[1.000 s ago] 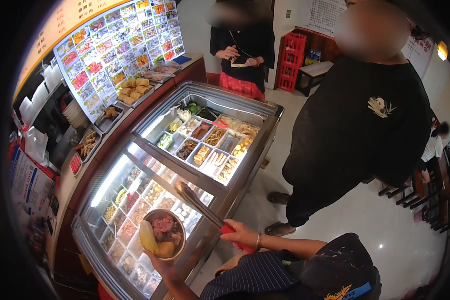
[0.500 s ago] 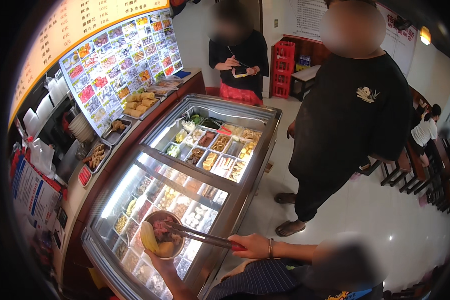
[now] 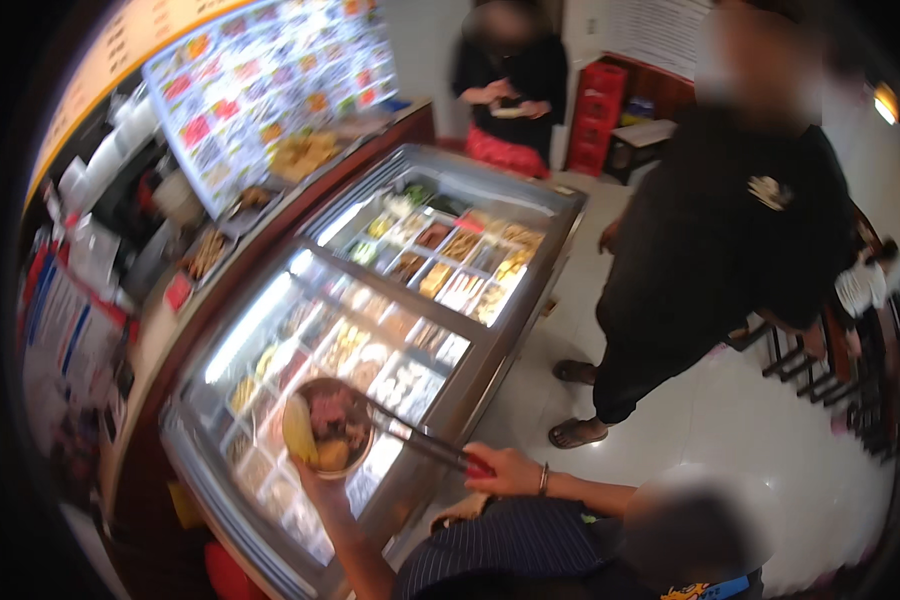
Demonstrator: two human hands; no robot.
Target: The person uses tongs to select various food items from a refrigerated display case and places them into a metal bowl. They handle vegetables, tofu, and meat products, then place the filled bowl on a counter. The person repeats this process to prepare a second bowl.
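Note:
My left hand point(image 3: 318, 486) supports a round bowl point(image 3: 370, 448) from below, above the glass of a display case; most of its fingers are hidden under the bowl. Inside the bowl lie pinkish-red meat slices point(image 3: 332, 410), a long pale-yellow piece point(image 3: 298, 428) along the left side and an orange-yellow piece point(image 3: 332, 456) near the front. My right hand point(image 3: 507, 470) grips the red handle of long metal tongs point(image 3: 422, 440). The tongs' tips reach the bowl's right rim; blur hides whether they pinch anything.
The display case point(image 3: 485, 322) holds several trays of food, with its far section uncovered. A counter point(image 3: 153, 375) with food trays runs along its left. One person in black point(image 3: 705, 250) stands right of the case; another point(image 3: 510, 100) stands beyond it. Red crates point(image 3: 597, 120) are stacked behind.
The whole view has shifted and blurred. The tongs' tips have moved from over the meat to the bowl's right rim, uncovering more of the meat. Both hands keep their hold.

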